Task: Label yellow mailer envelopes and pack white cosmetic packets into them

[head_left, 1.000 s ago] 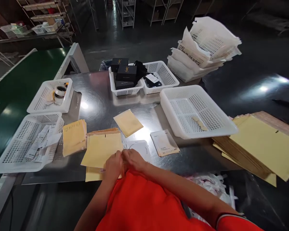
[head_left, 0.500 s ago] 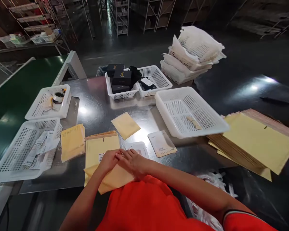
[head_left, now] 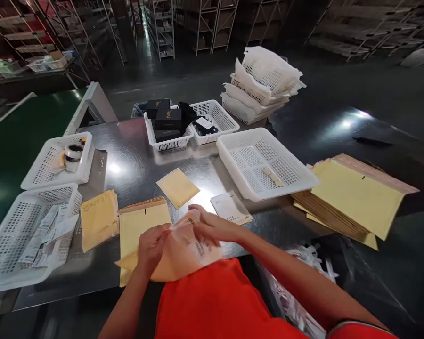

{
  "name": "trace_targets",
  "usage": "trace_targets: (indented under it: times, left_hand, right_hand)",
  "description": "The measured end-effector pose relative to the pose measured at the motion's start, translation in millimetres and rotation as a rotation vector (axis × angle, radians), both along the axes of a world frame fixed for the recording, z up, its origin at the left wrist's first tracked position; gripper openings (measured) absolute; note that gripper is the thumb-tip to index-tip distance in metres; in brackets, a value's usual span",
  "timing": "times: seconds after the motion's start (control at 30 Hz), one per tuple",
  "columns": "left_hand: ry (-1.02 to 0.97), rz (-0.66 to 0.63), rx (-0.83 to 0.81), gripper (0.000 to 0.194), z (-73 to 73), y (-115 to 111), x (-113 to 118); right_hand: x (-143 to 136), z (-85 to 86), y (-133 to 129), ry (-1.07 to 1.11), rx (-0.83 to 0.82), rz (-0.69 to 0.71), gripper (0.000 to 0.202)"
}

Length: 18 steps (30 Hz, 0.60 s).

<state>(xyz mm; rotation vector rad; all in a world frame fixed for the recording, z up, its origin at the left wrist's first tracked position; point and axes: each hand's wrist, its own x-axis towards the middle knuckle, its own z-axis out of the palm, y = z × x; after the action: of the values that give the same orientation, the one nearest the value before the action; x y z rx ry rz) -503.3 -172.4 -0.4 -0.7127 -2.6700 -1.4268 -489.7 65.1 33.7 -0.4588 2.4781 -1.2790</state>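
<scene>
My left hand (head_left: 154, 246) is closed, with thumb and fingers pinching the upper edge of a yellow padded envelope (head_left: 169, 263) in front of my body. Against that envelope is a translucent, pinkish plastic bag (head_left: 183, 238) with dark print. My right hand (head_left: 217, 227) grips the bag's right side, thumb above and fingers curled over the plastic. Whether the bag lies inside the envelope or over it, I cannot tell. Beneath my left hand is a stack of yellow envelopes (head_left: 141, 219). A single small envelope (head_left: 177, 187) lies just beyond my hands.
White printed cards (head_left: 231, 208) lie right of centre, before a large white basket (head_left: 233, 181). Two baskets at left hold tape rolls (head_left: 73, 154) and label slips (head_left: 49, 230). Black boxes (head_left: 167, 123) fill a rear basket. More envelopes (head_left: 356, 193) are stacked right.
My hands, together over the envelope before, have moved apart. The printed plastic bag now shows between them, raised upright. The camera view has shifted slightly.
</scene>
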Motion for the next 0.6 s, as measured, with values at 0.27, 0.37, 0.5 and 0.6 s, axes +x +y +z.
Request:
trace_targets:
  times: [0.27,0.37,0.5,0.6]
  left_hand:
    - [0.222,-0.168,0.009,0.026,40.5,32,5]
    - [0.207,0.045,0.068,0.023,52.0,21,2]
    - [0.116,0.062,0.044,0.023,52.1,16,6]
    - [0.095,-0.071,0.001,0.029,45.7,24,13]
  right_hand:
    - [24,-39.9,-38,-0.118,-0.299,0.063,0.009]
    - [17,-35.7,-30,-0.062,-0.172,-0.252,0.030]
    - [18,-3.9,-22,0.390,-0.013,-0.298,0.035]
    - [22,12.0,-33,0.604,0.050,-0.161,0.031]
